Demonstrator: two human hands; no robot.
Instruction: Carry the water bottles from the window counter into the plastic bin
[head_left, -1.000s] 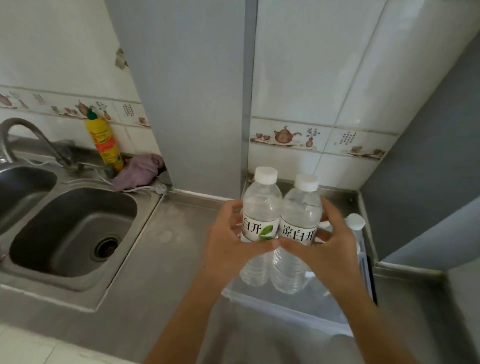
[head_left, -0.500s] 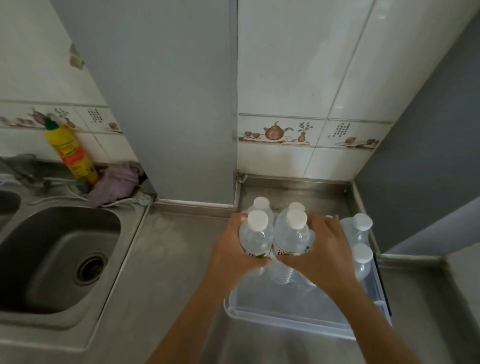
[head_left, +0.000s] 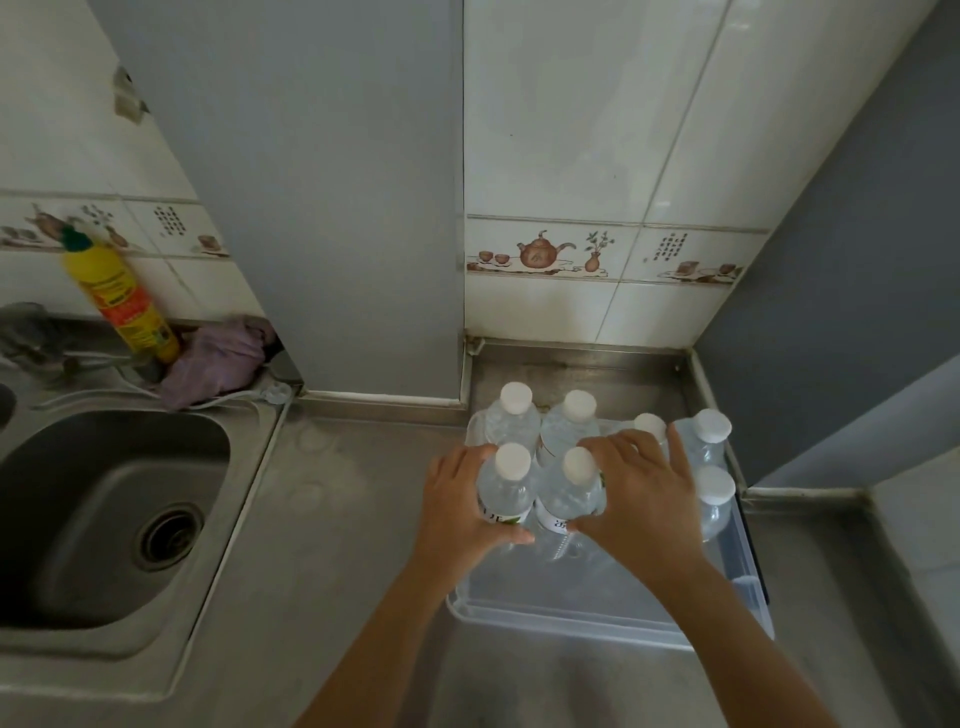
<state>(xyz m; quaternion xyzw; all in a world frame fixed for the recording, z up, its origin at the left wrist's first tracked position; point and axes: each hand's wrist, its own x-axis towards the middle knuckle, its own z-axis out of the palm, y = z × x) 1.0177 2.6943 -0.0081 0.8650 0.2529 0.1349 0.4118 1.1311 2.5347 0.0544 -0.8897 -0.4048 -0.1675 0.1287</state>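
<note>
Plastic bin (head_left: 597, 616) — clear, rectangular, on the steel desk (head_left: 332, 519) in the corner at about 4 o'clock of the view, its long side running 9 to 3 o'clock.

Left-held bottle (head_left: 506, 493) — clear water bottle, white cap, long axis vertical, cap pointing up; lowered inside the bin at its 9 o'clock side. The left hand (head_left: 460, 512) curls round its body from 9 o'clock, thumb across the label.

Right-held bottle (head_left: 571, 499) — same kind, upright, cap up, touching the first at its 3 o'clock. The right hand (head_left: 641, 499) wraps it from 3 o'clock, fingers curled over the shoulder, thumb on the label.

Whether these two stand on the bin floor cannot be told.

Back-row bottles — two upright at 12 o'clock of the held pair, one (head_left: 511, 421) beside the other (head_left: 571, 423), caps up.

Right-side bottles — three more upright: one (head_left: 649, 427) mostly hidden behind the right hand, one (head_left: 707, 436) at the far corner, one (head_left: 714, 501) nearer.

Sink (head_left: 104, 519) — steel basin at 9 o'clock of the bin, well apart.

Yellow bottle (head_left: 122, 301) — green cap, leaning against the wall tiles at 10 o'clock.

Purple cloth (head_left: 218, 358) — crumpled just beside the yellow bottle.
</note>
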